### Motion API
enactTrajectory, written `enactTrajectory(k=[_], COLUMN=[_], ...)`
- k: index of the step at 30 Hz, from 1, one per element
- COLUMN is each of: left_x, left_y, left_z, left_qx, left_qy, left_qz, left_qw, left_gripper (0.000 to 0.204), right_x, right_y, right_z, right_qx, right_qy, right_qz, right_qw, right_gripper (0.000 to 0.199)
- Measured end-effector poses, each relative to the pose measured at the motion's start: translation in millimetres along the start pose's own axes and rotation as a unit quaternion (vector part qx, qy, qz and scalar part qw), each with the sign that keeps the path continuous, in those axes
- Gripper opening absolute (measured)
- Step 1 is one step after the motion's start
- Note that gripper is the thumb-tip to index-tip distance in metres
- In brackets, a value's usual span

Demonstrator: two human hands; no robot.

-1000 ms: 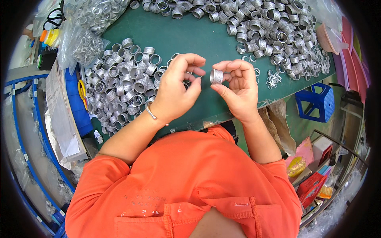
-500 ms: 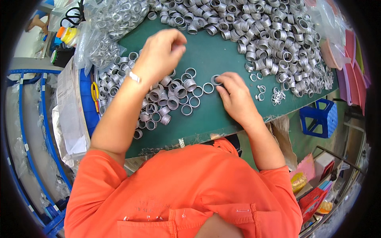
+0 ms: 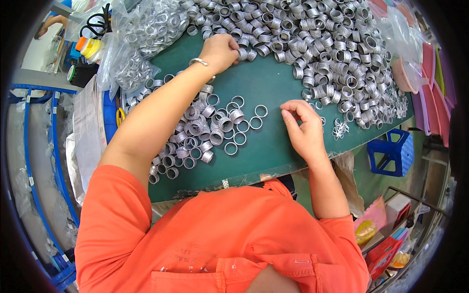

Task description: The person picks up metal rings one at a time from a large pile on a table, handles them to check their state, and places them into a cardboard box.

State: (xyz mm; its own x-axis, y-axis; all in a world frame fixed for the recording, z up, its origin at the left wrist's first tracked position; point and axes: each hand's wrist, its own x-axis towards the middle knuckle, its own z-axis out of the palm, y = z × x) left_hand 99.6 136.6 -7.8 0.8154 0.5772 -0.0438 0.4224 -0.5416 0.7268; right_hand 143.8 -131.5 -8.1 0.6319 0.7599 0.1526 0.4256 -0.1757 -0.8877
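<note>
Left of the frame's centre, a loose cluster of silver rings (image 3: 197,128) lies on the green worktop (image 3: 266,154). Right of centre, the right hand (image 3: 307,128) is loosely curled, thumb slightly apart. Farther, at upper centre, the left hand (image 3: 220,52) meets the ring heap (image 3: 337,68); whether it pinches one, I cannot tell.

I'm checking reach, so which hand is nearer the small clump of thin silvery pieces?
Right. The right hand is just left of the clump; the left hand is farther off, at the edge of the large ring pile.
</note>
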Motion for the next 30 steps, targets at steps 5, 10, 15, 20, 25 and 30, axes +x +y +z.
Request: enactTrajectory(k=[5,10,15,20,25,30], left_x=[-47.6,-89.6,-118.2,-131.7,-137.9,-142.1], left_y=[40.7,56.7,65.5,65.2,58.1,56.9], left_z=[-3.7,10.6,16.0,24.5,32.0,38.5], left_qx=[-0.252,-0.246,-0.424,-0.465,-0.443,-0.423], left_qy=[-0.106,-0.099,-0.040,-0.076,-0.041,-0.035], left_qz=[-0.136,-0.020,-0.092,-0.066,0.069,0.112], left_qw=[0.952,0.964,0.900,0.880,0.893,0.898], left_gripper=[0.015,0.014,0.023,0.035,0.049,0.052], right_x=[19.1,31.2,17.0,5.5,-0.7,-4.1], right_y=[1.4,-13.4,-9.1,-10.2,-12.5,-11.1], right_z=[16.0,21.2,21.8,23.4,15.6,14.8], right_qx=[0.236,0.356,0.427,0.365,0.406,0.412], right_qy=[-0.005,-0.060,0.019,0.042,0.008,0.019], right_qz=[0.121,0.136,0.013,-0.083,0.025,0.032], right_qw=[0.964,0.923,0.904,0.926,0.913,0.910], right_gripper=[0.016,0.020,0.030,0.045,0.027,0.018])
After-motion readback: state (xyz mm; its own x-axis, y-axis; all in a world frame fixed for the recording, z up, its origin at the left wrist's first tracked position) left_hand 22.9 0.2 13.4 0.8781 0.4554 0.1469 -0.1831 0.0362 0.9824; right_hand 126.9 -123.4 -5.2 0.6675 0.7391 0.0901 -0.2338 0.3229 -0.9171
